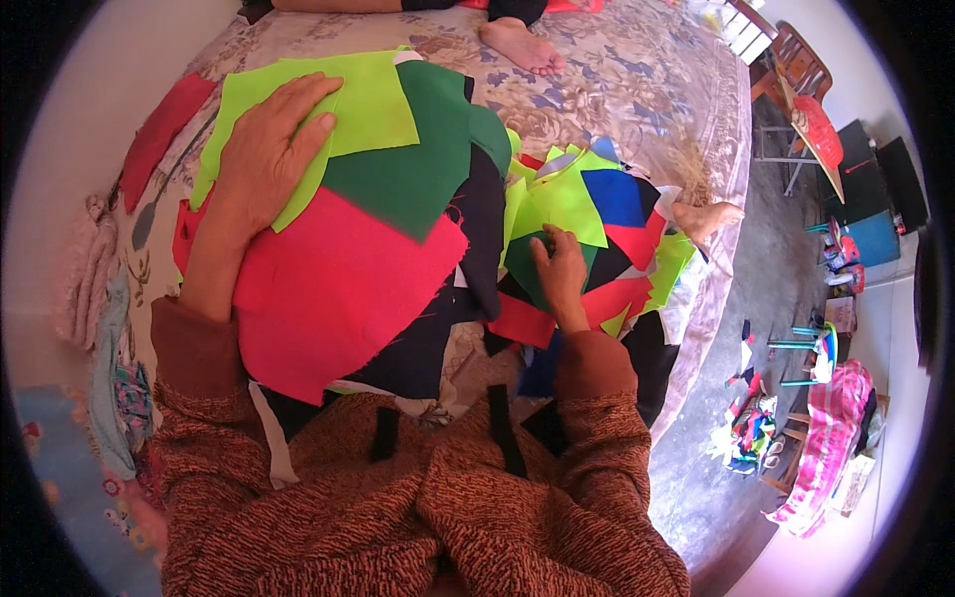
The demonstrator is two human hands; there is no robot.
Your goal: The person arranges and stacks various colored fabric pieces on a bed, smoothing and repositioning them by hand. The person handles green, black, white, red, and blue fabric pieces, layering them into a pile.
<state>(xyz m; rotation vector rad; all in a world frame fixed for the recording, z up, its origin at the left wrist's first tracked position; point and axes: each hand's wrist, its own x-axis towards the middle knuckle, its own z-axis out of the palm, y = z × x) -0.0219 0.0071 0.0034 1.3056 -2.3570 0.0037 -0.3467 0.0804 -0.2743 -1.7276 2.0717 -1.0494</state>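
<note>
My left hand point(274, 149) lies flat with its fingers out on a neon yellow-green cloth piece point(378, 104) atop the larger pile. Under that piece, a dark green cloth piece point(403, 169) and a big red cloth piece point(343, 284) overlap, with black cloth point(482, 229) below them. On the smaller heap to the right rests my right hand point(563, 274), its fingers bent and apart, touching a dark green piece point(524, 267). Beside its fingertips are a yellow-green piece point(567, 204) and a blue piece point(612, 196). No cloth shows gripped in either hand.
Both piles sit on a bed with a flowered sheet point(617, 85). A bare foot point(522, 45) of another person is at the far side; another bare foot point(706, 221) is beside the smaller heap. Scraps point(751, 438) lie on the grey floor point(696, 468) at right, near stools.
</note>
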